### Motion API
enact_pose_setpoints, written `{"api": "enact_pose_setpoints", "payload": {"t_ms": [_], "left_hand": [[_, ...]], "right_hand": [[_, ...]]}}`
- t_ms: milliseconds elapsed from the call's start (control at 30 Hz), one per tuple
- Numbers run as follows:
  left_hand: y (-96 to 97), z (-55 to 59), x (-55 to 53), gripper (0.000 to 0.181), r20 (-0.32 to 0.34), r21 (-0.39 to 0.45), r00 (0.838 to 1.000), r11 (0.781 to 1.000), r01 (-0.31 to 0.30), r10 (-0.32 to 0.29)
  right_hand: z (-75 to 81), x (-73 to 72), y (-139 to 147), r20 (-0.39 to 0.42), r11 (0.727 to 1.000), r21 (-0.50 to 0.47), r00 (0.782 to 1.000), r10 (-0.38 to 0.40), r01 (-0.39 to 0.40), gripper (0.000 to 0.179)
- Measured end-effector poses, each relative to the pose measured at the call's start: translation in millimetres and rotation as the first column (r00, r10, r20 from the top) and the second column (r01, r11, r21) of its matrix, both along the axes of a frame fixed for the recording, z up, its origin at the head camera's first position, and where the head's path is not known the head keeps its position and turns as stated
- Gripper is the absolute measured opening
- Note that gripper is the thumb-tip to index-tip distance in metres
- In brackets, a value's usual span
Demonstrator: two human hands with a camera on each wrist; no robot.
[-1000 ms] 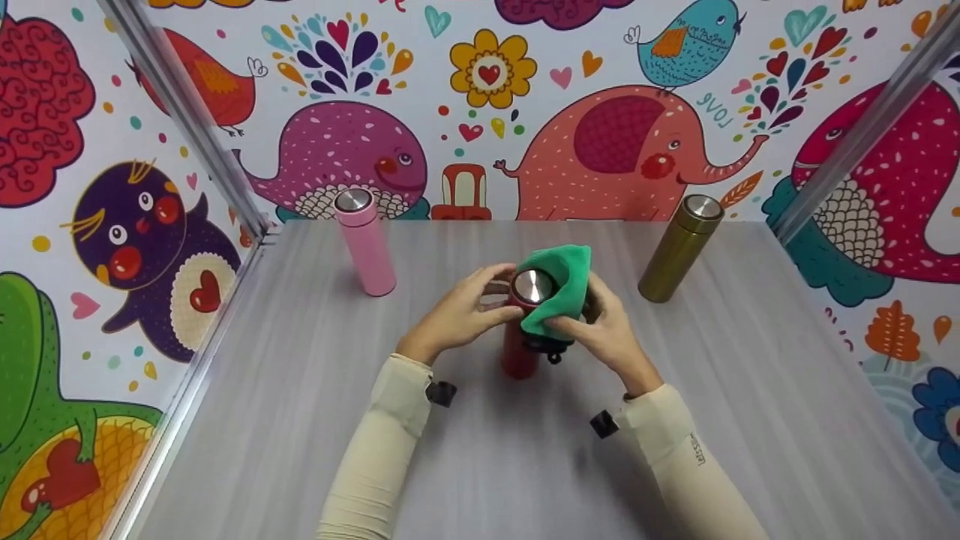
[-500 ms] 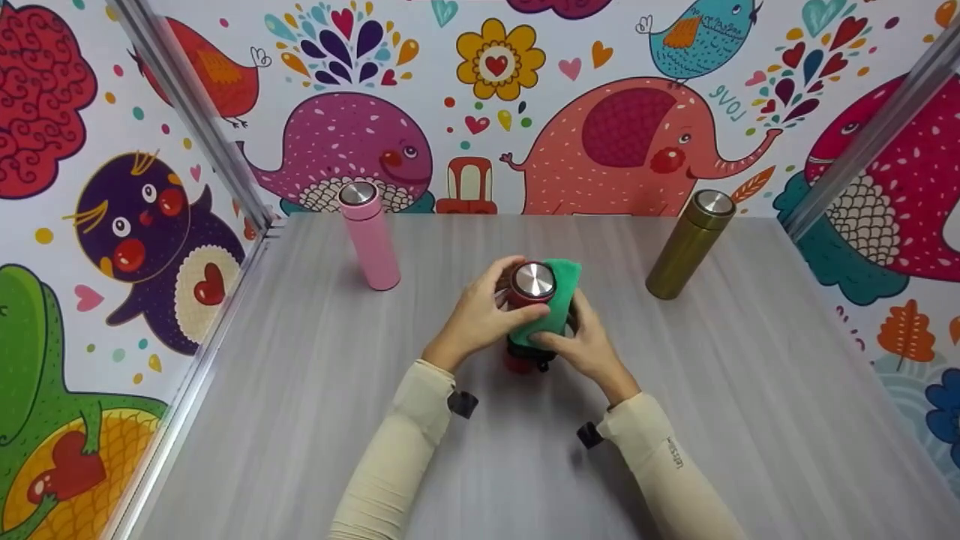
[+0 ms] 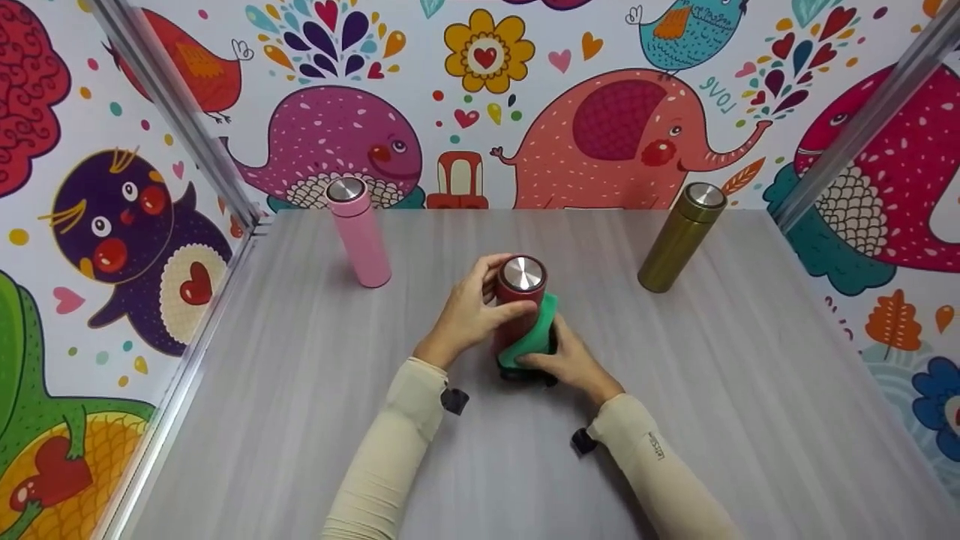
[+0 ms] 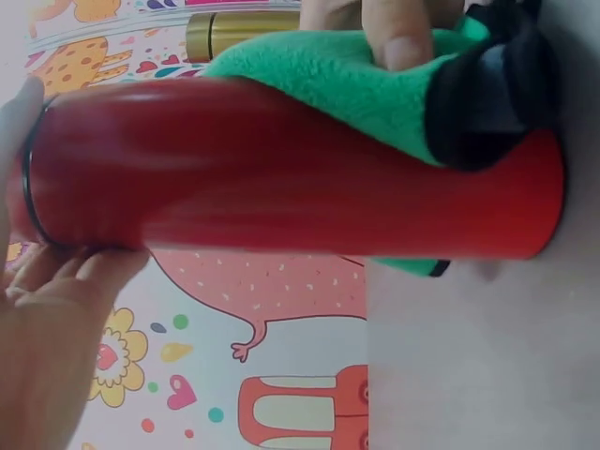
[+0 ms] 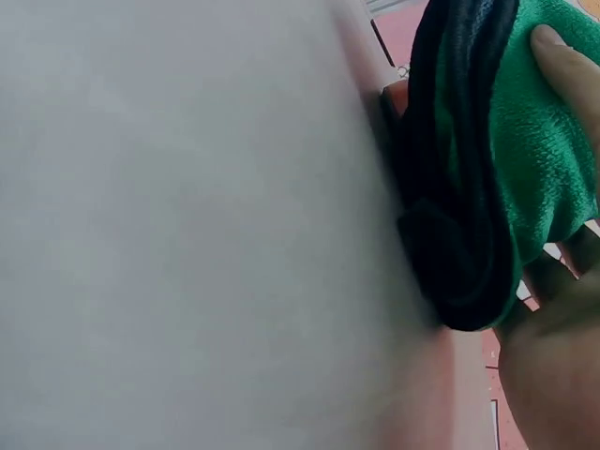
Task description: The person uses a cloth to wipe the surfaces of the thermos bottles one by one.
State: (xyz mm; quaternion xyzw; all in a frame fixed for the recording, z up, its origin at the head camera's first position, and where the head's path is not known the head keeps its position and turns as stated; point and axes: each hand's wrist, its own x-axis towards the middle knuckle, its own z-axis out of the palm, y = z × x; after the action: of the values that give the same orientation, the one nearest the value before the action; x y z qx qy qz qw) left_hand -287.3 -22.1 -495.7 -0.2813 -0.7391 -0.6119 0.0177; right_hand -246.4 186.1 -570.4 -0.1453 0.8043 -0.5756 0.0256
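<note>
A red thermos bottle (image 3: 516, 331) with a shiny metal top stands near the middle of the table, leaning slightly. My left hand (image 3: 466, 313) grips it close under the lid, thumb in front and fingers behind. A green plush cloth (image 3: 534, 339) with black trim lies against the bottle's lower right side. With thumb and fingers, my right hand (image 3: 574, 361) holds this cloth around part of the red wall. The left wrist view shows the trim near the bottle's base. In the right wrist view, the black edge (image 5: 459, 253) forms a loop; the bottle is mostly hidden there.
A pink thermos bottle (image 3: 361, 244) stands at the back left of the grey table (image 3: 300, 360). At the back right is an olive-gold thermos bottle (image 3: 679, 244). Printed walls with metal corner rails (image 3: 187, 112) enclose the table's back and sides.
My right hand has slid the green cloth from the top of the red bottle down toward its base. My left hand keeps its hold near the lid.
</note>
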Motion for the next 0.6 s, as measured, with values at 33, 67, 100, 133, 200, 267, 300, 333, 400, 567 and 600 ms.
{"api": "enact_pose_setpoints", "payload": {"t_ms": [33,67,100,133,200,267,300,333,400,567,600], "left_hand": [[-0.8,-0.6,0.0,0.075,-0.007,-0.001,1.000,1.000,-0.001,0.001],[-1.6,-1.0,-0.1,0.075,-0.017,-0.002,1.000,1.000,-0.006,0.006],[-2.4,-1.6,-0.2,0.075,-0.031,-0.006,0.999,1.000,-0.013,0.013],[-3.0,-2.3,-0.4,0.074,-0.043,-0.009,0.999,1.000,-0.021,0.021],[-4.1,-3.2,-0.8,0.074,-0.069,-0.019,0.997,0.999,-0.038,0.036],[-4.8,-3.8,-1.8,0.073,-0.094,-0.031,0.995,0.998,-0.046,0.043],[-5.0,-4.0,-2.5,0.074,-0.100,-0.037,0.994,0.998,-0.044,0.040],[-5.2,-4.1,-3.0,0.074,-0.102,-0.041,0.994,0.998,-0.040,0.036],[-6.0,-4.1,-4.2,0.075,-0.100,-0.049,0.995,0.998,-0.028,0.023],[-9.2,-5.3,-3.3,0.076,-0.051,-0.041,0.999,0.999,-0.008,0.006],[-9.7,-5.7,-2.4,0.076,-0.043,-0.034,0.999,0.999,-0.005,0.003]], "right_hand": [[4.2,1.6,-1.2,-0.006,1.000,0.007,1.000,-0.002,0.002,0.087],[6.2,2.0,-2.1,-0.006,1.000,0.010,1.000,-0.005,0.005,0.087],[8.9,2.8,-3.0,-0.015,1.000,0.012,1.000,-0.007,0.007,0.086],[10.9,3.3,-4.0,-0.023,1.000,0.013,1.000,-0.011,0.011,0.086],[16.6,5.0,-6.3,-0.042,1.000,0.008,0.999,-0.015,0.016,0.084],[18.4,4.7,-7.0,-0.056,1.000,-0.010,0.998,-0.027,0.026,0.081],[17.7,3.6,-6.6,-0.057,0.999,-0.024,0.998,-0.036,0.035,0.079],[16.8,1.8,-6.0,-0.064,0.999,-0.033,0.997,-0.044,0.042,0.078],[15.4,-3.0,-3.3,-0.099,0.997,-0.058,0.994,-0.047,0.042,0.076],[37.8,-8.2,0.2,-0.235,0.996,-0.083,0.972,0.003,-0.023,0.074],[47.8,-5.9,-0.3,-0.247,0.996,-0.079,0.969,0.010,-0.031,0.073]]}}
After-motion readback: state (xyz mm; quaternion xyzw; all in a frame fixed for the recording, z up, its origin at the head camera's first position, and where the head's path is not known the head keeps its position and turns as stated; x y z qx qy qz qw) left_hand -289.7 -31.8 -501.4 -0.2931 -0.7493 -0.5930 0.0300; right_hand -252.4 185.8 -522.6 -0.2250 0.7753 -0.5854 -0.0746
